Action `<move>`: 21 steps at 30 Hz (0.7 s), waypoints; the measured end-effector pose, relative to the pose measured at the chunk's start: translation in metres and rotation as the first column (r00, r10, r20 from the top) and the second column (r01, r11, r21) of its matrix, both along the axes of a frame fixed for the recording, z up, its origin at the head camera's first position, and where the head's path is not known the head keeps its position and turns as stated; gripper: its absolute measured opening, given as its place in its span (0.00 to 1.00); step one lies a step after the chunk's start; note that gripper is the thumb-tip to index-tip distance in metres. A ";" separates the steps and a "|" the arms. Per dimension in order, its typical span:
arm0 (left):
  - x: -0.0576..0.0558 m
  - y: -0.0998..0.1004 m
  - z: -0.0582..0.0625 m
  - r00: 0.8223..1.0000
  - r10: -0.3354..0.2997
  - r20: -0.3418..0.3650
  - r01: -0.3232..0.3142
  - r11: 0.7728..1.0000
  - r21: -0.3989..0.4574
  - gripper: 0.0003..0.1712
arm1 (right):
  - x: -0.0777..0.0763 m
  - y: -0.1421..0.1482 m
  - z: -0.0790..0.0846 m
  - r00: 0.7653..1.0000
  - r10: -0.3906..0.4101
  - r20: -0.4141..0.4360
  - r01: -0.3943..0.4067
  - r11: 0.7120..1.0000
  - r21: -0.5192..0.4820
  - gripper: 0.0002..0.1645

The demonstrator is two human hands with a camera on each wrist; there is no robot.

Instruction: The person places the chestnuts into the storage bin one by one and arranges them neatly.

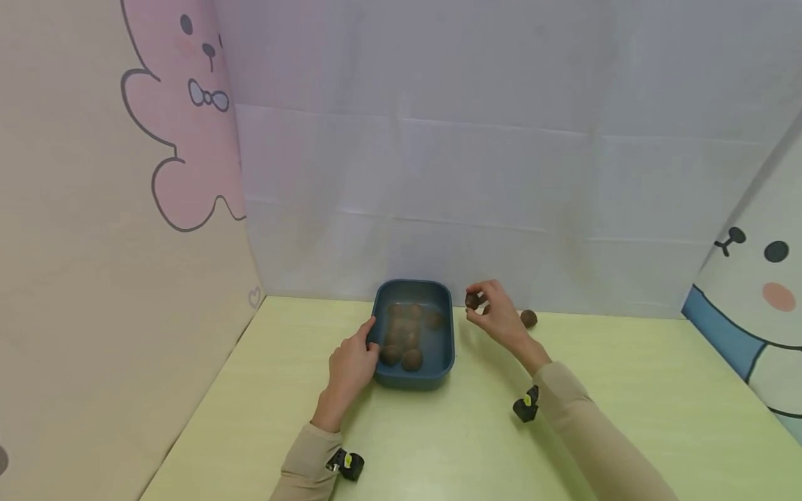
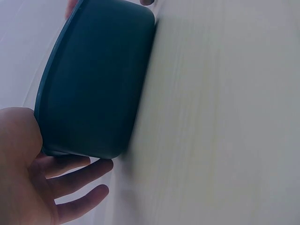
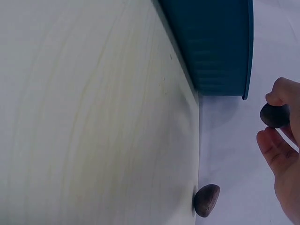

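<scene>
A dark blue rectangular box point(image 1: 452, 334) stands on the table with several brown chestnuts point(image 1: 411, 360) inside. At its left side, my left hand point(image 1: 352, 362) grips the rim, with fingers against the outer wall point(image 2: 89, 84). To the right of the box, my right hand point(image 1: 501, 320) pinches one dark chestnut point(image 3: 274, 115) between thumb and fingertips, raised above the table. Another brown patch shows between the fingers in the head view; whether it is held or lies behind, I cannot tell. One loose chestnut point(image 1: 529, 319) rests on the table just right of that hand.
The pale yellow-green table point(image 1: 476, 445) ends at a whitish sheet point(image 1: 407, 174) hanging close behind the box. A panel with a pink cartoon figure point(image 1: 194, 139) stands on the left, and a panel with a white cartoon figure point(image 1: 764, 292) on the right.
</scene>
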State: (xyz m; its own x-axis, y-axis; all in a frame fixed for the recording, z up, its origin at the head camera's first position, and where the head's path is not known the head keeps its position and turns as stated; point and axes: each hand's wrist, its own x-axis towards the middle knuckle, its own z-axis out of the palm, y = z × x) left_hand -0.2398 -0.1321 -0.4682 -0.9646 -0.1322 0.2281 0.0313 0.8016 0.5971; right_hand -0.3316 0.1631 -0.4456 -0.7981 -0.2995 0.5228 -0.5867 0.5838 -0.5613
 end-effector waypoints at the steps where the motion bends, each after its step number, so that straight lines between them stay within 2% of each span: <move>1: 0.000 0.000 0.000 1.000 0.000 0.000 0.000 1.000 -0.001 0.33 | 0.001 -0.002 0.000 1.000 0.005 -0.011 -0.005 1.000 0.003 0.21; 8: -0.002 0.001 -0.002 1.000 0.003 -0.017 -0.003 1.000 0.000 0.32 | 0.003 -0.013 0.006 0.995 0.074 -0.070 -0.072 0.997 0.025 0.20; 13: -0.002 0.001 -0.004 1.000 0.000 -0.029 0.000 1.000 -0.006 0.32 | 0.004 -0.022 0.008 0.991 0.109 -0.078 -0.102 0.991 0.088 0.20; 21: -0.003 0.001 -0.003 1.000 0.002 -0.019 -0.002 1.000 0.000 0.32 | 0.009 -0.036 0.015 0.993 0.115 0.029 -0.118 0.975 0.191 0.20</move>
